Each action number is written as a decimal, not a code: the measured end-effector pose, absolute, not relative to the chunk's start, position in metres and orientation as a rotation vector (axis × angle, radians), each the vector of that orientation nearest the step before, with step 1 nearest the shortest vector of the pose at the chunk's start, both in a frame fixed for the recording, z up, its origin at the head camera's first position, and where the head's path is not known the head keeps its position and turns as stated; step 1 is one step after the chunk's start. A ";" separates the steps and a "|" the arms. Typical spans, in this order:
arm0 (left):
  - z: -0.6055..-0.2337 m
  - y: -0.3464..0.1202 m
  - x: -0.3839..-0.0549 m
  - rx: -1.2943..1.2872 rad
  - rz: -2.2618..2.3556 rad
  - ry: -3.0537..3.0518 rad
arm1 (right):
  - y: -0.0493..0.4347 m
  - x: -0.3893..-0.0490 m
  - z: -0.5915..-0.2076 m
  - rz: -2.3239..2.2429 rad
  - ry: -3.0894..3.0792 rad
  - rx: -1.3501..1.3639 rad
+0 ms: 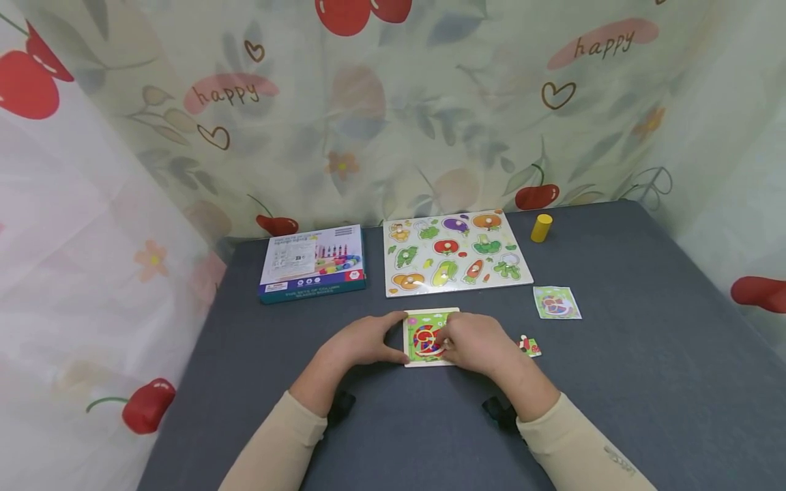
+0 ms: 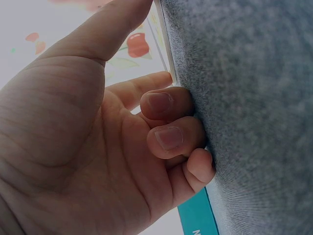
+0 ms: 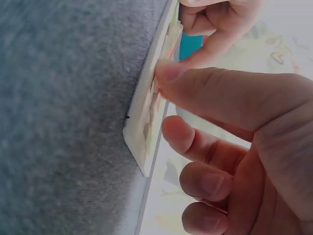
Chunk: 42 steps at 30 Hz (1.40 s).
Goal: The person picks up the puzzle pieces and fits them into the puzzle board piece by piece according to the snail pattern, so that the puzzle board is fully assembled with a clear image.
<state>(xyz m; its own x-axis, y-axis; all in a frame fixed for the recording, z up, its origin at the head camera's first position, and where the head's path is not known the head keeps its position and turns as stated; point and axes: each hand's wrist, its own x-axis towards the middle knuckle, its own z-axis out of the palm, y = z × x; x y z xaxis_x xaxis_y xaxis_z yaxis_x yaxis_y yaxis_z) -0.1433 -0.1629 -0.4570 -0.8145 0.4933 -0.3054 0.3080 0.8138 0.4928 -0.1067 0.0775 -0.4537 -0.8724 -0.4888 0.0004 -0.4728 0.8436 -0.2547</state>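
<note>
A small square jigsaw puzzle board (image 1: 424,332) with a pale raised frame lies flat before me, its picture red and blue on green. My left hand (image 1: 368,339) grips its left side, thumb at the near corner and index finger toward the far one; the other fingers curl in the left wrist view. My right hand (image 1: 479,343) reaches over the board's right half. In the right wrist view its thumb (image 3: 171,73) bears on a puzzle piece (image 3: 154,87) at the board's edge, the index fingertip hidden behind it. Loose puzzle pieces (image 1: 529,346) lie right of this hand.
A picture card (image 1: 557,303) lies at the right, with a yellow cylinder (image 1: 541,228) upright behind it. Behind the board lies a vegetable peg puzzle (image 1: 457,252); a flat box (image 1: 312,264) is to its left. A printed curtain (image 1: 393,116) hangs along the table's back edge.
</note>
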 end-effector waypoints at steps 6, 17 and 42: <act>-0.457 -0.163 -0.144 0.594 0.582 2.577 | 0.076 -0.107 -0.452 -0.427 2.908 -0.857; -0.457 -0.162 -0.145 0.611 0.589 2.581 | 0.072 -0.107 -0.457 -0.528 2.920 -0.724; -0.458 -0.162 -0.144 0.590 0.583 2.573 | 0.074 -0.096 -0.431 -0.527 2.888 -0.874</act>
<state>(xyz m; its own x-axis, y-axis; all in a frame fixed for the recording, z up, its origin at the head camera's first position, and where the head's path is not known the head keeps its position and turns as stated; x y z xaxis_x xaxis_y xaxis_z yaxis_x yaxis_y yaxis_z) -0.1435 -0.1619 -0.4575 -0.8146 0.4875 -0.3141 0.3046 0.8206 0.4837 -0.0961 0.0745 -0.4313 -0.8343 -0.5508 0.0240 -0.5237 0.7783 -0.3464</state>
